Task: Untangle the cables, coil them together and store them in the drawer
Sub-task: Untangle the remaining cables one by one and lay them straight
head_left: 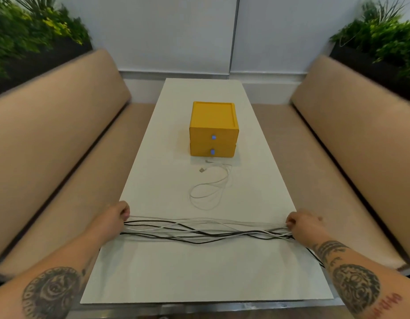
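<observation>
The left hand [117, 216] and right hand [302, 224] each grip one end of the cables [204, 231], a black-and-white bundle stretched between them across the worktop [199, 272]. The strands cross mid-span, so pulling harder could, I judge, tighten a snag. A loose white cable [211, 187] lies beyond the hands, before the shut drawers [212, 134], and may get left out of the coil.
</observation>
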Demonstrator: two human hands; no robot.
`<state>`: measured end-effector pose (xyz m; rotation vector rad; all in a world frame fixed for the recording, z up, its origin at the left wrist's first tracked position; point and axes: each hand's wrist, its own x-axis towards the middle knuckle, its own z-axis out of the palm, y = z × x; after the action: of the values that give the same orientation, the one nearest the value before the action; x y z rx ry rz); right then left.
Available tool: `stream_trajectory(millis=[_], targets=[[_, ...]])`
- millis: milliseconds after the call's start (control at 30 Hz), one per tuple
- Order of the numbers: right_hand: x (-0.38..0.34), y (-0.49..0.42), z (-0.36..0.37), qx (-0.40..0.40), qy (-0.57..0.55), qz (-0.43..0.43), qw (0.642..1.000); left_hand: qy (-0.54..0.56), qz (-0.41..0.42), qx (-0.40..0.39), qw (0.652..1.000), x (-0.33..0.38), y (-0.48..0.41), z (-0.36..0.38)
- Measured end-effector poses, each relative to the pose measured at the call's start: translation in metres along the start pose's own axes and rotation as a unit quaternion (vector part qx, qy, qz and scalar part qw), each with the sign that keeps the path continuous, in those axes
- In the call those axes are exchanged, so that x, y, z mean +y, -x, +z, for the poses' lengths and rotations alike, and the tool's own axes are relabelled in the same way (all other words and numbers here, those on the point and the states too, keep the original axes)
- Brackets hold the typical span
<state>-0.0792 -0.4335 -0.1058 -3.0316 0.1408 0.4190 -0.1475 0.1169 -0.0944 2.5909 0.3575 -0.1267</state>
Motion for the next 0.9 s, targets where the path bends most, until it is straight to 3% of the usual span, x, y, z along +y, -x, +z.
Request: stream_trajectory(millis=[133, 233, 333, 467, 600, 733, 900], targets=[[-0.018, 0.006, -0.011, -0.021, 0.055, 0.016, 0.998, 0.004, -0.024, 0.013, 1.000, 0.007, 0.008, 0.019], [-0.047, 0.010, -0.022, 0.016, 0.019, 0.000, 1.000, -0.040, 0.009, 0.036, 0.999, 0.018, 0.006, 0.031], [-0.080, 0.023, -0.010, 0.039, -0.070, -0.107, 0.991, -0.082, 0.067, -0.014, 0.994, 0.050, 0.019, 0.049], [-0.117, 0.045, 0.019, -0.041, -0.092, -0.209, 0.973, -0.132, 0.116, -0.058, 0.983, 0.080, 0.034, 0.079], [-0.121, 0.055, 0.054, 0.087, -0.099, -0.250, 0.959, -0.125, 0.106, -0.004, 0.986, 0.077, 0.035, 0.092], [-0.115, 0.052, 0.068, 0.156, -0.127, -0.247, 0.948, -0.121, 0.091, 0.000, 0.988, 0.080, 0.036, 0.092], [-0.125, 0.052, 0.053, 0.093, -0.113, -0.208, 0.967, -0.123, 0.056, -0.024, 0.990, 0.095, 0.034, 0.084]])
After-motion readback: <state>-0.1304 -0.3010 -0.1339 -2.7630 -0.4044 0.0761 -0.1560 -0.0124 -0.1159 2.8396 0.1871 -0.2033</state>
